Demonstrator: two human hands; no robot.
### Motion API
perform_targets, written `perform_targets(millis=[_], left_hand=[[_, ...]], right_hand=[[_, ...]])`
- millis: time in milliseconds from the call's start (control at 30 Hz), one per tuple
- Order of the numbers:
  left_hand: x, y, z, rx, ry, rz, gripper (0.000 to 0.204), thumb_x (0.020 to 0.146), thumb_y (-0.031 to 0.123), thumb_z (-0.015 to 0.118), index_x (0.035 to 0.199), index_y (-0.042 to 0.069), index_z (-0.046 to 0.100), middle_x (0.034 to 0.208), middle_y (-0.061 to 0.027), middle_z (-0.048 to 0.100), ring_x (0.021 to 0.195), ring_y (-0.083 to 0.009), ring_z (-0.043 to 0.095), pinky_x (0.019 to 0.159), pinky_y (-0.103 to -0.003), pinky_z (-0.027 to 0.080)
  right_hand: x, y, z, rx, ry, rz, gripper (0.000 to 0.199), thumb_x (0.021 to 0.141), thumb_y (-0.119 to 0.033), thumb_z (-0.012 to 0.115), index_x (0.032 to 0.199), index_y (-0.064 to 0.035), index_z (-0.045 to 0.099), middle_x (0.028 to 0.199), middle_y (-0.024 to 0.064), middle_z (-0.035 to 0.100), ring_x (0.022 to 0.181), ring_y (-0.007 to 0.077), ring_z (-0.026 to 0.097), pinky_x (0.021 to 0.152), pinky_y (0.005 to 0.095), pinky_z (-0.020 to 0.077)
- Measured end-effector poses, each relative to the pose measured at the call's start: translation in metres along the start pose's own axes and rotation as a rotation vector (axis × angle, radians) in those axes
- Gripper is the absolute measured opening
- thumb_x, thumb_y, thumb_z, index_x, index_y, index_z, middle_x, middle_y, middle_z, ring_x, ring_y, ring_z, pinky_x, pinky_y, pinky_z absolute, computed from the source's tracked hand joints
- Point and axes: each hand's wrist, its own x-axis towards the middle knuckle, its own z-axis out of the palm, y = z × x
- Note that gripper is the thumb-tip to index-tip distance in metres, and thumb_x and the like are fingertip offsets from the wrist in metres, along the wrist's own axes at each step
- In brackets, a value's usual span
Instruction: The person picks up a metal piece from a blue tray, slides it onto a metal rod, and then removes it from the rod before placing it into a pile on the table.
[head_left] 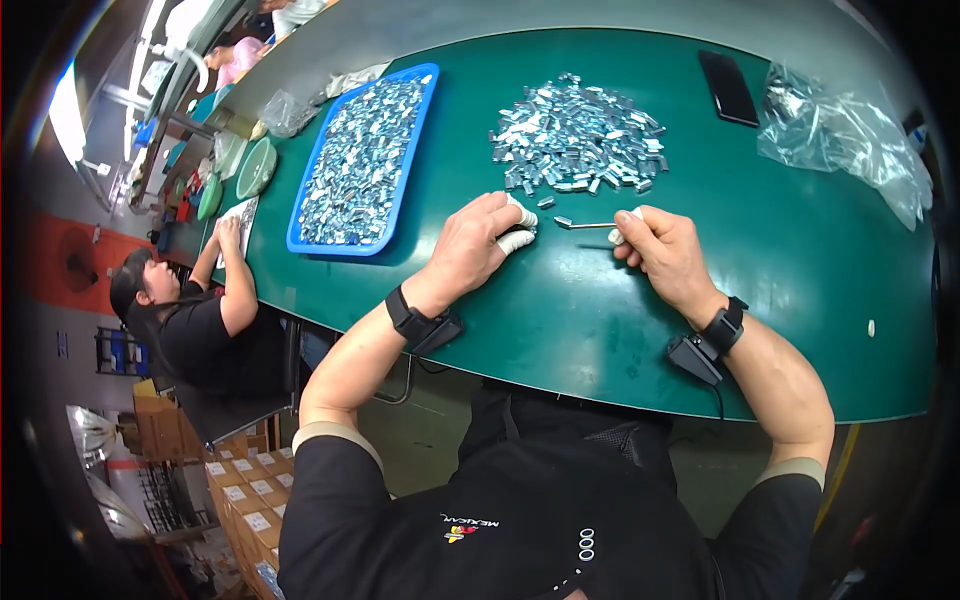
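Observation:
My left hand point(470, 250) is over the green table, its thumb and forefinger in white finger cots and curled toward each other. Whatever lies between those fingertips is too small to make out. In my right hand point(668, 255) is a thin metal rod tool point(592, 226), pinched between finger and thumb and pointing left. A small shiny metal piece point(563, 222) is at the rod's tip; whether it is fixed on the rod, I cannot tell. Another metal piece point(545, 202) lies beside my left fingertips. Beyond both hands spreads a loose pile of such pieces point(580, 135).
A blue tray point(397, 205) full of similar pieces stands left of the pile. At the far right are a black phone point(728, 88) and a clear plastic bag point(850, 135). A co-worker point(215, 320) sits at the table's left side, near green baskets point(257, 168).

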Motion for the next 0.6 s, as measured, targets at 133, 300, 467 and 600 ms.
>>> perform_targets(millis=[133, 300, 467, 600], left_hand=[[0.008, 0.019, 0.014, -0.186, 0.013, -0.061, 0.018, 0.084, 0.01, 0.077, 0.099, 0.005, 0.069, 0.09, -0.0098, 0.066, 0.086, -0.031, 0.065, 0.077, -0.04, 0.053], [0.016, 0.031, 0.021, -0.258, 0.01, -0.084, 0.018, 0.084, 0.009, 0.077, 0.099, 0.005, 0.069, 0.09, -0.0108, 0.067, 0.085, -0.031, 0.066, 0.075, -0.04, 0.053], [0.023, 0.032, 0.024, -0.252, 0.0, -0.042, 0.018, 0.084, 0.008, 0.078, 0.099, 0.004, 0.068, 0.089, -0.011, 0.066, 0.083, -0.0294, 0.066, 0.073, -0.039, 0.053], [0.026, 0.032, 0.03, -0.292, 0.004, -0.039, 0.018, 0.084, 0.008, 0.078, 0.098, 0.004, 0.067, 0.087, -0.0107, 0.066, 0.081, -0.0282, 0.066, 0.071, -0.038, 0.053]], right_hand=[[0.002, 0.0, -0.001, 0.016, -0.049, -0.024, 0.037, 0.104, -0.034, 0.06, 0.085, -0.0047, 0.07, 0.072, -0.0003, 0.067, 0.062, 0.0046, 0.056, 0.055, 0.0204, 0.0429], [0.002, 0.006, -0.002, -0.055, -0.068, -0.046, 0.032, 0.103, -0.029, 0.063, 0.088, -0.0023, 0.069, 0.075, 0.0005, 0.067, 0.065, 0.0055, 0.057, 0.058, 0.0223, 0.0464], [0.004, 0.008, -0.002, -0.084, -0.069, -0.098, 0.027, 0.102, -0.025, 0.064, 0.091, -0.0007, 0.07, 0.079, 0.0007, 0.068, 0.069, 0.0057, 0.058, 0.06, 0.0228, 0.0472], [0.003, 0.008, -0.003, -0.087, -0.076, -0.102, 0.026, 0.102, -0.023, 0.063, 0.092, -0.0004, 0.07, 0.078, 0.0005, 0.068, 0.069, 0.0057, 0.058, 0.06, 0.0229, 0.0469]])
